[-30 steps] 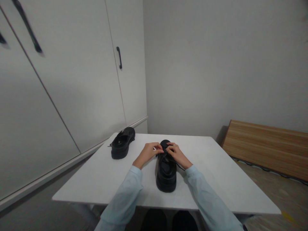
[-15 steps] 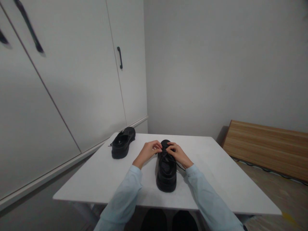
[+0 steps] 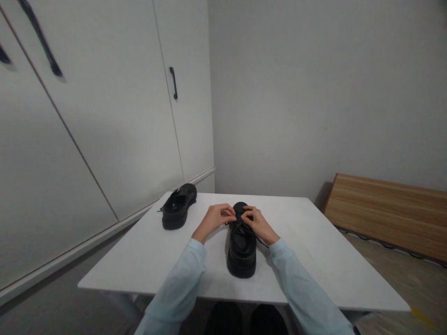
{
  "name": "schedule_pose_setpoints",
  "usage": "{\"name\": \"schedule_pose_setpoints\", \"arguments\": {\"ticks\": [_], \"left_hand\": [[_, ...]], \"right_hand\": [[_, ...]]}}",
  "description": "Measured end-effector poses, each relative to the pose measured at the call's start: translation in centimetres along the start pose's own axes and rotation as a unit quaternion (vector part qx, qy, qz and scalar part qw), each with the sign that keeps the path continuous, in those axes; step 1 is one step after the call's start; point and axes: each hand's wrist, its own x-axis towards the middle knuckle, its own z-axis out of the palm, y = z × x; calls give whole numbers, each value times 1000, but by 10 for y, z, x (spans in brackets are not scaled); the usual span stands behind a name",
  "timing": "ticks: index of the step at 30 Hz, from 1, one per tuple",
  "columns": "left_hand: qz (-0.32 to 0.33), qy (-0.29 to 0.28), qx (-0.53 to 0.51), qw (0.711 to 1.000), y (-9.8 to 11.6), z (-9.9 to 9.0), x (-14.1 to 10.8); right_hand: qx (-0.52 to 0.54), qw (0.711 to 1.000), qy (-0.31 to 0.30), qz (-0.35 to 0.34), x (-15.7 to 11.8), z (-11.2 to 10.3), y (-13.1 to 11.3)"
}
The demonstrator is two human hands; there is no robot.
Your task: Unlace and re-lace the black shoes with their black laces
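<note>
A black lace-up shoe [image 3: 241, 258] stands on the white table in front of me, heel towards me and toe pointing away. Over its lacing, my left hand [image 3: 220, 217] pinches the black shoelace from the left side. My right hand [image 3: 256, 222] pinches at the lace from the right, thumb and forefinger together. A loose end of the shoelace [image 3: 261, 241] trails below my right hand. The fingertips hide part of the lacing. The matching black shoe [image 3: 175, 213] sits apart at the far left of the table, with its lace ends sticking out.
The white table [image 3: 146, 265] reaches close to a white cabinet [image 3: 139, 139] with dark handles on the left. A grey wall [image 3: 314, 93] rises behind it. At the right, a wood-grain board [image 3: 387, 214] leans above the floor, with a dark cable along its lower edge.
Both hands stay at the shoe's lacing, with only slight finger movement. The two shoes have kept their places.
</note>
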Motion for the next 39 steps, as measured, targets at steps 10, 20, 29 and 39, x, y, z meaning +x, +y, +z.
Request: {"name": "schedule_pose_setpoints", "arguments": {"ticks": [10,20,29,39], "left_hand": [[105,-12,159,982,6,8,-1],[133,0,186,974,1,7,-2],[101,-27,125,987,1,6,-4],[78,-39,99,991,-4,3,-6]], "right_hand": [[-36,990,114,-75,-5,6,-3],[49,972,215,-77,-2,-15,-7],[278,908,313,-21,3,-42,7],[431,831,353,8,-2,-71,13]]}}
